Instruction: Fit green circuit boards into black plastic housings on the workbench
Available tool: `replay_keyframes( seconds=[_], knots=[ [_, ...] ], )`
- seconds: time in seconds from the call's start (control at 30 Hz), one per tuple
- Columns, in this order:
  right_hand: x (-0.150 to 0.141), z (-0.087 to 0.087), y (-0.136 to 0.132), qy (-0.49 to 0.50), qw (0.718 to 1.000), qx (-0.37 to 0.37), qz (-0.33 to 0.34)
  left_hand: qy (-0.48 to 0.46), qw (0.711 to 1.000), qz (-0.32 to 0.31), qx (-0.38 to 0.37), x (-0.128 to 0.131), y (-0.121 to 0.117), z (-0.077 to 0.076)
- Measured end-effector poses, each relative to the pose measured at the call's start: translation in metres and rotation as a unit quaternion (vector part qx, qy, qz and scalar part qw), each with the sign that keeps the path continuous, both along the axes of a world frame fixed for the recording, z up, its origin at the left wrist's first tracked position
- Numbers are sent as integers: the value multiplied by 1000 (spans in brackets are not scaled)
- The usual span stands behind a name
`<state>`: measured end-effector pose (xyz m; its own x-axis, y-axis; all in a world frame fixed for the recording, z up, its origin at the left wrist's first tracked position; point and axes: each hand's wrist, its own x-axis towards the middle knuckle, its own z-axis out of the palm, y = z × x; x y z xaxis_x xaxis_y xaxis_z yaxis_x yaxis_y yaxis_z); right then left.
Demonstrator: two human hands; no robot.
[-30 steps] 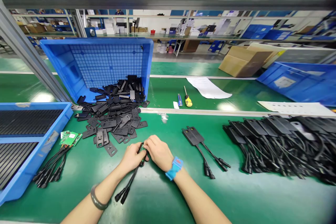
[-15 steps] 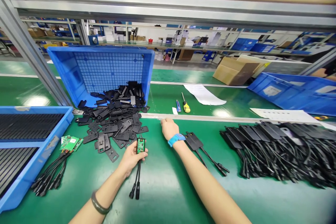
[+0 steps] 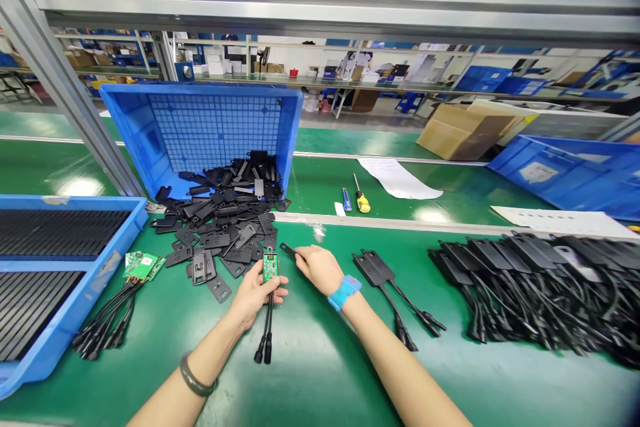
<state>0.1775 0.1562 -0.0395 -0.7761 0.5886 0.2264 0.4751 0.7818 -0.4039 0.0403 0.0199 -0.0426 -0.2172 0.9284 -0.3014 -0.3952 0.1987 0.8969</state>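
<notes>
My left hand (image 3: 257,293) is closed around a green circuit board (image 3: 271,267) in a black housing, its two black cables (image 3: 267,330) hanging toward me. Just to the right, my right hand (image 3: 320,269) pinches a black plastic cover (image 3: 289,250), whose holed end points at the board without touching it. Behind my left hand spreads a pile of black plastic covers (image 3: 215,240), spilling from a tipped blue crate (image 3: 295,140). Two cabled black units (image 3: 374,268) lie right of my right wrist. A small clear scrap (image 3: 319,232) lies beyond my right hand.
Cabled green boards (image 3: 143,267) lie at left beside a blue tray (image 3: 83,267) of black strips. Many finished-looking black cabled units (image 3: 520,280) are heaped at right. Farther back are a blue cutter (image 3: 347,199), a yellow screwdriver (image 3: 363,202) and a paper sheet (image 3: 400,179).
My right hand has drawn nearer to me, toward the left hand, and a black plastic cover now shows in its fingers. The clear scrap has come into sight. My left hand still holds the board.
</notes>
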Motion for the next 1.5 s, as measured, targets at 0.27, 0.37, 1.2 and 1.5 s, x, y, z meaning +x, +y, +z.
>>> replay_keyframes(
  seconds=[0.27,0.37,1.2,1.5],
  knots=[
    [12,-2,-39,347,852,-390,-35,13,997,-68,21,1,2,-3],
    [8,-5,-49,347,848,-400,-32,-1,995,-92,51,2,2,-5],
    [4,-18,-46,296,829,-473,-40,174,977,-120,36,12,-2,0],
    [-3,-10,-62,214,960,-169,-63,109,986,-93,84,19,0,-6]
  ],
)
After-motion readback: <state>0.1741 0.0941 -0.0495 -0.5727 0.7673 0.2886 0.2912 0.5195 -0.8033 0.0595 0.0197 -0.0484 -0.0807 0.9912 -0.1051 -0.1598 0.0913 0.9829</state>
